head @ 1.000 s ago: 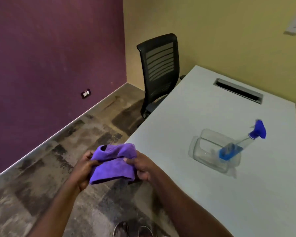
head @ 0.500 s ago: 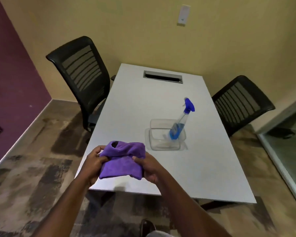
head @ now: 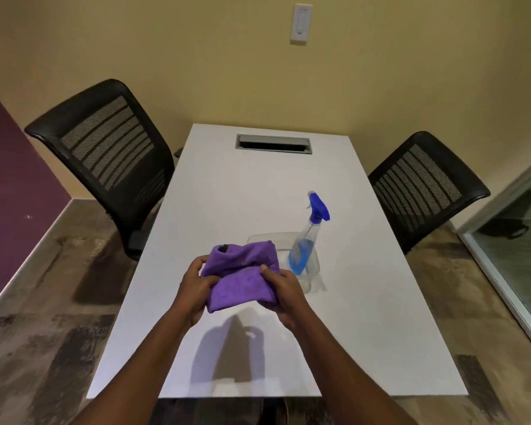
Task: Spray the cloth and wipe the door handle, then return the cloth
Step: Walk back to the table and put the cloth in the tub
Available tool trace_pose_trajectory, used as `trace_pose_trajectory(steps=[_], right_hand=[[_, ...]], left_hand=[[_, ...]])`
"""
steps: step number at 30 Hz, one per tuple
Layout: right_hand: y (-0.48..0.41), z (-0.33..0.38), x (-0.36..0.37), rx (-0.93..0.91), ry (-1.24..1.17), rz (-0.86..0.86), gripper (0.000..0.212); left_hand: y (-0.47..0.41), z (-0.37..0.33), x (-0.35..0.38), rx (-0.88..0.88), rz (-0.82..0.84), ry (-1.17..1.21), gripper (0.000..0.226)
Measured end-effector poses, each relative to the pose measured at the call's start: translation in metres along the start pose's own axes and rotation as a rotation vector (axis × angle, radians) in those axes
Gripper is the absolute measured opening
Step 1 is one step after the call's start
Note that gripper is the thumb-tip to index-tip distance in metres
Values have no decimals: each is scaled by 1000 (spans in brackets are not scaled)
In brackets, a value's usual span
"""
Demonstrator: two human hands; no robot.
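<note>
A folded purple cloth (head: 241,276) is held above the white table (head: 365,317) by both hands. My left hand (head: 195,286) grips its left edge and my right hand (head: 284,294) grips its right side. Just behind the cloth sits a clear plastic container (head: 311,265), partly hidden by the cloth. A spray bottle (head: 307,240) with blue liquid and a blue trigger head leans inside it. No door handle is in view.
Black mesh chairs stand at the table's left (head: 111,161) and right (head: 423,188). A grey cable slot (head: 273,144) is set in the table's far end. A wall switch (head: 301,24) is on the yellow wall. A glass partition (head: 515,256) runs along the right.
The view has swung right from the purple wall to face the table. Both hands have carried the cloth forward over the table, close to the container.
</note>
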State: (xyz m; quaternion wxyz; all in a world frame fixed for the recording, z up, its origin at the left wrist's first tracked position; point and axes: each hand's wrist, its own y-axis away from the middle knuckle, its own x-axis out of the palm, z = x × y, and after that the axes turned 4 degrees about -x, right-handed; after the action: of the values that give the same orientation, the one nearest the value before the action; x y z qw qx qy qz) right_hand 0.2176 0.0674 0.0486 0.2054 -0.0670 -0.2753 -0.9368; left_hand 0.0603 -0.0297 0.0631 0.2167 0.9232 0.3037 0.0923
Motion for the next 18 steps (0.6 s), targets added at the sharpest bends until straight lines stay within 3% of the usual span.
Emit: trace_pose_trajectory(steps=[8,12,15,18], right_hand=[[-58,18,-34,-113,182,-156,60],[-74,11,-39,-3,145,-166,48],[-81,6,-38,103,148,-150,43],[-84,4,-34,220,84,-154,44]], left_hand=[[-87,-19,62,-59,-80,-163,37],[-122,-44,73,-32,-42,-375,20],[-147,-60,80,14,60,-569,31],[-171,-64,90,81,132,-732,27]])
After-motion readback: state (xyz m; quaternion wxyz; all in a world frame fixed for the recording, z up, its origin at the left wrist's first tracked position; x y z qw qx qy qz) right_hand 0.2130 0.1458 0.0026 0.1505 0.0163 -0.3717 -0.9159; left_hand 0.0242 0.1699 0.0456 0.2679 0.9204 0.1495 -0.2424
